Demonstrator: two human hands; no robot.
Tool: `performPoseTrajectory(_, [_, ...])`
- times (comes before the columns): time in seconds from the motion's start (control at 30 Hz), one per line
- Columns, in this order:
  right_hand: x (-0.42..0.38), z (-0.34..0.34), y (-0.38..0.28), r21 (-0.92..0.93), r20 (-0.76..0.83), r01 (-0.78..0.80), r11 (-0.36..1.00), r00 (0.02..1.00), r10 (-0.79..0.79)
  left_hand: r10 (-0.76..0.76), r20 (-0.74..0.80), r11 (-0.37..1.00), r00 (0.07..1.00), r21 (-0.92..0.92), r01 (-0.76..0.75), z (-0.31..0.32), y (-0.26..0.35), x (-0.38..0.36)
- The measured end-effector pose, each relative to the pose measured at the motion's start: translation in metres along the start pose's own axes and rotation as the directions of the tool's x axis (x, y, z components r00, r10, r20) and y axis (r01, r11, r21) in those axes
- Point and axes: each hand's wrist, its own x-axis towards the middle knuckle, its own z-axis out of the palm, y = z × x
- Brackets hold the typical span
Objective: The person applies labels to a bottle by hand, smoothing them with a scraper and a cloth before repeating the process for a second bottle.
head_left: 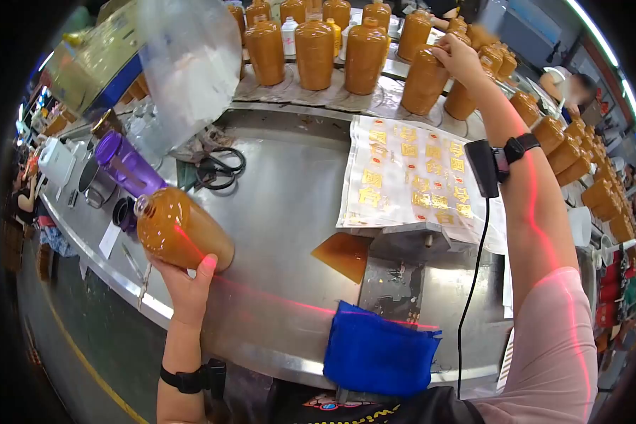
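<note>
My left hand (189, 286) is wrapped round the lower side of a glossy brown bottle (180, 226). This bottle tilts to the left over the metal table, its clear neck pointing away from me. Out at the back right, my right hand (462, 61) pinches the top of another brown bottle (425, 83), which stands on the back ledge. The fingers hide that bottle's neck. Just in front of it lies a white sheet (360, 152) printed with gold characters and small red marks.
Rows of brown bottles (314, 56) line the back ledge (297, 97). Black scissors (221, 168) and a purple cup (128, 164) lie at left. A metal block (410, 242) and a blue cloth (380, 350) are near me. A co-worker (569, 86) is at far right.
</note>
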Motion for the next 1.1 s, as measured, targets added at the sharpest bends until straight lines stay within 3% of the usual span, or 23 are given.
performPoseTrajectory(0.1, [-0.006, -0.020, -0.012, -0.192, 0.053, -0.162, 0.968, 0.983, 0.175, 0.179, -0.084, 0.980, 0.980, 0.109, -0.169, -0.005, 0.028, -0.004])
performPoseTrajectory(0.17, [-0.018, -0.024, -0.004, -0.186, -0.043, -0.057, 0.981, 0.998, 0.050, 0.305, -0.154, 0.946, 0.940, 0.160, -0.281, -0.009, 0.042, -0.011])
performPoseTrajectory(0.33, [-0.029, -0.081, -0.039, -0.113, -0.140, 0.185, 0.976, 0.970, -0.200, 0.551, -0.006, 0.831, 0.835, 0.101, -0.547, -0.003, 0.076, -0.016])
performPoseTrajectory(0.4, [-0.031, -0.126, -0.083, -0.027, -0.175, 0.284, 0.958, 0.942, -0.285, 0.514, 0.086, 0.849, 0.853, 0.089, -0.520, 0.007, 0.094, -0.016])
performPoseTrajectory(0.47, [-0.030, -0.152, -0.125, 0.112, -0.154, 0.257, 0.960, 0.959, -0.238, 0.397, 0.208, 0.911, 0.894, 0.030, -0.411, 0.026, 0.104, -0.013])
performPoseTrajectory(0.53, [-0.036, -0.157, -0.168, 0.234, -0.106, 0.259, 0.937, 0.965, -0.241, 0.377, 0.217, 0.925, 0.900, -0.041, -0.378, 0.065, 0.106, -0.002])
performPoseTrajectory(0.6, [-0.051, -0.140, -0.215, 0.346, -0.043, 0.296, 0.890, 0.953, -0.300, 0.442, 0.134, 0.893, 0.887, 0.026, -0.449, 0.096, 0.101, 0.009])
performPoseTrajectory(0.67, [-0.070, -0.115, -0.257, 0.246, -0.084, 0.515, 0.821, 0.855, -0.511, 0.472, 0.080, 0.875, 0.878, 0.078, -0.477, 0.114, 0.097, 0.024])
performPoseTrajectory(0.7, [-0.074, -0.090, -0.266, 0.481, -0.019, 0.459, 0.747, 0.858, -0.514, 0.383, 0.098, 0.915, 0.919, 0.093, -0.392, 0.118, 0.096, 0.024])
performPoseTrajectory(0.73, [-0.083, -0.076, -0.280, 0.396, 0.016, 0.486, 0.779, 0.844, -0.535, 0.289, 0.116, 0.947, 0.950, 0.110, -0.301, 0.120, 0.095, 0.022])
performPoseTrajectory(0.8, [-0.103, -0.048, -0.299, 0.545, -0.022, 0.464, 0.698, 0.840, -0.542, 0.062, 0.168, 0.987, 0.984, 0.134, -0.085, 0.109, 0.086, 0.019])
performPoseTrajectory(0.87, [-0.116, -0.021, -0.305, 0.540, -0.072, 0.504, 0.675, 0.826, -0.559, -0.182, 0.260, 0.979, 0.948, 0.133, 0.152, 0.107, 0.080, 0.016])
performPoseTrajectory(0.9, [-0.118, -0.013, -0.303, 0.514, -0.115, 0.538, 0.668, 0.815, -0.568, -0.191, 0.253, 0.978, 0.948, 0.136, 0.161, 0.111, 0.076, 0.014])
performPoseTrajectory(1.0, [-0.109, -0.033, -0.293, 0.650, 0.069, 0.392, 0.651, 0.822, -0.565, -0.173, 0.265, 0.984, 0.949, 0.096, 0.152, 0.117, 0.048, 0.007])
performPoseTrajectory(1.03, [-0.101, -0.034, -0.276, 0.621, 0.103, 0.318, 0.717, 0.873, -0.477, -0.139, 0.273, 0.990, 0.952, 0.056, 0.128, 0.116, 0.049, 0.009])
performPoseTrajectory(1.07, [-0.089, -0.033, -0.255, 0.591, 0.129, 0.242, 0.770, 0.913, -0.386, -0.249, 0.307, 0.968, 0.919, 0.124, 0.220, 0.113, 0.052, 0.005])
performPoseTrajectory(1.1, [-0.075, -0.032, -0.232, 0.562, 0.151, 0.161, 0.811, 0.944, -0.293, -0.212, 0.323, 0.976, 0.922, 0.111, 0.185, 0.111, 0.047, 0.002])
